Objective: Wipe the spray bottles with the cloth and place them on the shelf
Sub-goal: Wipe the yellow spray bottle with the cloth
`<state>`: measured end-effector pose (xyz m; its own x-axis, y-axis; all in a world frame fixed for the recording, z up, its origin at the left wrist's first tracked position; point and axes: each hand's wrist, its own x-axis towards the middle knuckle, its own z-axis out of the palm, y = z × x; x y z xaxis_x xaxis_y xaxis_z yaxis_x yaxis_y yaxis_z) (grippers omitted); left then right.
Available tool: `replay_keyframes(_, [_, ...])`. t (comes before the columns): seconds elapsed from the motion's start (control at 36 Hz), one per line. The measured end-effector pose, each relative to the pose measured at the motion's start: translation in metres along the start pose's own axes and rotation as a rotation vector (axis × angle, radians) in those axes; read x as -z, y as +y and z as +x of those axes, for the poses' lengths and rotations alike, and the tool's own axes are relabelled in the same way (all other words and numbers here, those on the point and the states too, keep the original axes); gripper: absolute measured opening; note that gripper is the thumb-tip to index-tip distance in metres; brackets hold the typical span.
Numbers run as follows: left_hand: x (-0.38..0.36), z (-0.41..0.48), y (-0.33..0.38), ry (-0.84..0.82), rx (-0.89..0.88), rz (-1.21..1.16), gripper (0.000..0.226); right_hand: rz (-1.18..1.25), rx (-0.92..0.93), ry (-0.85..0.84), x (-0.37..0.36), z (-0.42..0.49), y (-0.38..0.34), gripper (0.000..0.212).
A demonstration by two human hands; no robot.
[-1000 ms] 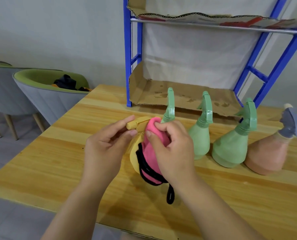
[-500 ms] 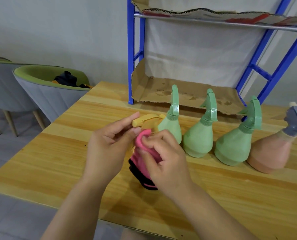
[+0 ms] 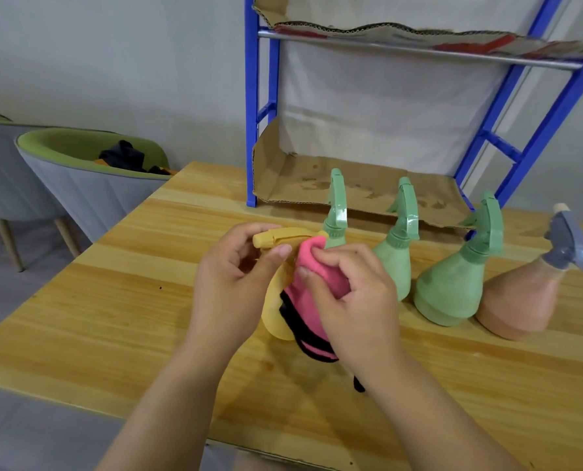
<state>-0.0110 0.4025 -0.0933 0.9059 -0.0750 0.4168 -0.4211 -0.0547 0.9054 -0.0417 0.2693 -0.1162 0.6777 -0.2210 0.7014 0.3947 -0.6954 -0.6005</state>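
Both hands are working over the table (image 3: pixel 113 317): the left hand (image 3: pixel 228 294) is gripping the yellow spray bottle (image 3: pixel 271 316) by its trigger head, the right hand (image 3: pixel 358 300) is pinching the pink cloth (image 3: pixel 310 263), rubbing higher at the neck than before.

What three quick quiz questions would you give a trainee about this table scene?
1. True or false: the right hand holds the pink cloth against the yellow spray bottle.
2. How many green bottles stand on the table? A two, B three, C five.
3. Is any bottle on the blue shelf yet?
Key: 1 true; 2 B; 3 no.
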Motion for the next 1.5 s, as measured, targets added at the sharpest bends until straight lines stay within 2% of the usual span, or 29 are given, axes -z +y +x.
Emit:
replay_keyframes(0.11, [0.001, 0.001, -0.002, -0.008, 0.007, -0.002, 0.024, -0.018, -0.107, 0.013, -0.008, -0.003, -0.002, 0.014])
replay_keyframes(0.17, [0.002, 0.002, -0.001, -0.016, 0.008, -0.006, 0.024, -0.002, -0.224, 0.011, -0.010, -0.006, -0.002, 0.013])
replay_keyframes(0.25, [0.002, 0.000, -0.001, -0.030, -0.010, -0.002, 0.024, 0.144, -0.420, -0.057, -0.007, -0.006, -0.003, 0.011])
replay_keyframes(0.33, [0.003, 0.001, -0.002, -0.053, -0.010, -0.030, 0.022, 0.299, -0.485, -0.126, -0.003, 0.000, -0.003, 0.021])
replay_keyframes(0.42, [0.006, 0.003, -0.005, -0.073, 0.022, -0.114, 0.016, 0.476, -0.551, -0.203, 0.001, 0.008, -0.001, 0.006])
replay_keyframes(0.53, [0.010, 0.005, -0.009, -0.106, 0.031, -0.150, 0.019, 0.585, -0.599, -0.296, 0.007, 0.011, 0.004, 0.019])
replay_keyframes(0.67, [0.008, 0.002, -0.013, -0.027, -0.005, 0.037, 0.029, 0.615, -0.579, -0.327, 0.011, 0.010, 0.008, 0.033])
replay_keyframes(0.78, [0.006, 0.001, -0.015, 0.112, -0.007, 0.130, 0.044, 0.562, -0.487, -0.268, 0.011, 0.000, 0.002, 0.024])
replay_keyframes(0.83, [0.007, -0.002, -0.015, 0.150, -0.005, 0.162, 0.041, 0.507, -0.441, -0.240, 0.008, -0.008, -0.002, 0.024])
replay_keyframes(0.89, [0.008, -0.006, -0.016, 0.169, -0.022, 0.158, 0.027, 0.464, -0.380, -0.213, 0.005, -0.015, -0.006, 0.027])
replay_keyframes(0.97, [0.010, -0.014, -0.013, 0.081, -0.042, 0.117, 0.018, 0.414, -0.339, -0.192, 0.001, -0.019, -0.009, 0.031])
replay_keyframes(1.06, [0.012, -0.020, -0.007, 0.001, 0.005, -0.034, 0.012, 0.390, -0.330, -0.179, -0.001, -0.018, -0.010, 0.030])
replay_keyframes(1.14, [0.015, -0.022, -0.005, -0.018, 0.031, -0.068, 0.037, 0.373, -0.316, -0.209, -0.003, -0.014, -0.014, 0.031])
replay_keyframes(1.19, [0.014, -0.023, -0.002, -0.034, 0.029, -0.019, 0.044, 0.382, -0.342, -0.252, -0.005, -0.010, -0.017, 0.034])
replay_keyframes(1.31, [0.013, -0.020, -0.001, -0.013, 0.019, 0.009, 0.024, 0.388, -0.367, -0.318, -0.006, -0.001, -0.018, 0.028])
replay_keyframes(1.5, [0.022, -0.013, -0.003, -0.126, 0.009, -0.129, 0.026, 0.370, -0.402, -0.406, -0.010, 0.001, -0.009, 0.030])
